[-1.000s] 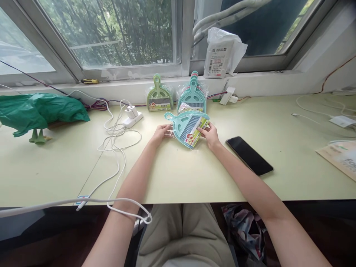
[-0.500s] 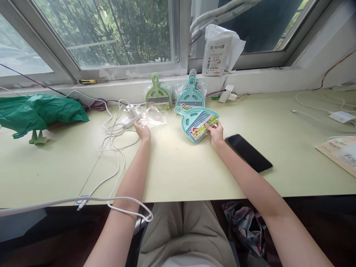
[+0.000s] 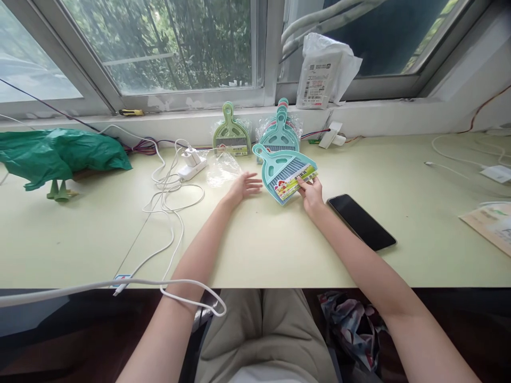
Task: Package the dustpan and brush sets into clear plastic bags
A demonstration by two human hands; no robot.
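A light-blue dustpan (image 3: pixel 273 168) with a small brush in it and a printed label across its lower edge is in my right hand (image 3: pixel 311 196). My thumb and fingers pinch it at the label's right end, and the pan is tilted with its handle to the upper left. Just left of the pan, my left hand (image 3: pixel 246 187) holds nothing, its fingers apart and stretched toward the pan. A clear plastic wrapper (image 3: pixel 222 169) lies on the table behind my left hand. Against the sill stand a green wrapped dustpan (image 3: pixel 230 132) and several blue and pink ones (image 3: pixel 280 130).
A black phone (image 3: pixel 362 222) lies right of my right arm. White cables (image 3: pixel 175 213) and a power strip with a charger (image 3: pixel 192 166) spread at left, and a cable loop crosses my left forearm. A green plastic bag (image 3: pixel 67 159) sits far left. A white package (image 3: pixel 319 74) stands on the sill.
My left hand has left the plastic wrapper by the power strip and moved right toward the dustpan. The right hand keeps the dustpan in nearly the same place. The view has shifted slightly.
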